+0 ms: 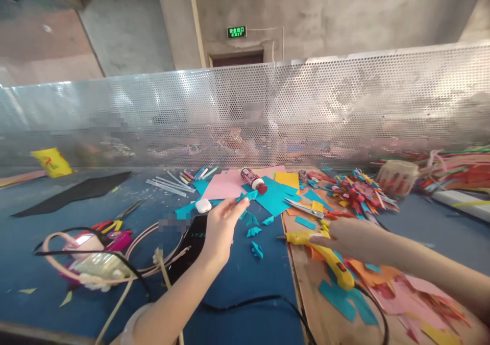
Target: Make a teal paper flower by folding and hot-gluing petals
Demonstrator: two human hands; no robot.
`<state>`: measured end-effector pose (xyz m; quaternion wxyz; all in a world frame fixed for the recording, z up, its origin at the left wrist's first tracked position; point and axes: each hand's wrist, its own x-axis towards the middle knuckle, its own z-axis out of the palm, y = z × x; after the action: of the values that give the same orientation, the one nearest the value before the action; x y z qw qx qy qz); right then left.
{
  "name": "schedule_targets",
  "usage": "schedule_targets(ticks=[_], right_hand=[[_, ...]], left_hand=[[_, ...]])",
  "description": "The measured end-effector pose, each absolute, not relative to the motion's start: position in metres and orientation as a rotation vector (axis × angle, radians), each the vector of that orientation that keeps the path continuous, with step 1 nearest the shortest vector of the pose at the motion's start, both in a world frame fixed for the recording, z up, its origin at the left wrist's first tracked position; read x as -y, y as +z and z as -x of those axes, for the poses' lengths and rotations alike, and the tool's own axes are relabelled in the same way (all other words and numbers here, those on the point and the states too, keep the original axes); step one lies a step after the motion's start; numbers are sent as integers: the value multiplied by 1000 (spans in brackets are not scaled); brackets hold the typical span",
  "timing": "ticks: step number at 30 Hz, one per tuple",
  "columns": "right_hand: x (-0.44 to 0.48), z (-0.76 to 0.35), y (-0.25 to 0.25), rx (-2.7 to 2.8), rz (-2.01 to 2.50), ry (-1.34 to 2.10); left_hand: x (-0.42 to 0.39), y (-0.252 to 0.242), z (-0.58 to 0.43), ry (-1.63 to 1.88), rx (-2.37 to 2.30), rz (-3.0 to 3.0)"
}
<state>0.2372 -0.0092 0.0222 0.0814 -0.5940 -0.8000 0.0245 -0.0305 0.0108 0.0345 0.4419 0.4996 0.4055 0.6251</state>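
Note:
Pinched between the thumb and fingers of my left hand (224, 222) is a small folded blue paper piece (250, 195). Several similar folded blue pieces (253, 231) lie on the blue table just below it. To the right, my right hand (331, 237) is closed around the body of a yellow hot glue gun (339, 268), whose nozzle points left. Part of the gun is hidden by the fingers. Scissors (304, 208) lie just beyond that hand. A bottle with a dark red cap (252, 180) rests on its side on blue and pink paper sheets (222, 184).
A phone (187, 250), a white earbud case (203, 205) and tangled cables (145, 232) lie left. Paper scraps (411, 299) cover the cardboard at right, near a colourful paper bundle (360, 189) and a jar (396, 177). A perforated metal screen (245, 115) stands behind. A black cord (260, 299) crosses the front.

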Motion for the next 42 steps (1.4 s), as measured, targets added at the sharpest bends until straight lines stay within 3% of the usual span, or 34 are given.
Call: schedule_targets(ticks=[2, 5, 7, 11, 19, 26, 32, 42], right_hand=[[1, -219, 42, 2530, 1737, -12], [-18, -177, 56, 2712, 1329, -12], [-32, -148, 51, 2818, 1064, 59], [-56, -115, 25, 2805, 1050, 126], [-64, -116, 19, 2476, 1040, 585], [-31, -151, 47, 1708, 1100, 977], [11, -163, 52, 1241, 1022, 1142], [28, -150, 34, 1070, 981, 1231]], left_hand=[[-10, 35, 30, 1566, -1037, -1269], [-11, 35, 31, 1593, -1053, -1274], [-12, 35, 31, 1601, -1049, -1263], [-13, 35, 32, 1571, -1067, -1285], [-13, 33, 32, 1549, -1093, -1326], [-8, 34, 29, 1504, -1052, -1288], [-4, 29, 24, 1438, -1006, -1285], [3, 33, 21, 1240, -960, -1295]])
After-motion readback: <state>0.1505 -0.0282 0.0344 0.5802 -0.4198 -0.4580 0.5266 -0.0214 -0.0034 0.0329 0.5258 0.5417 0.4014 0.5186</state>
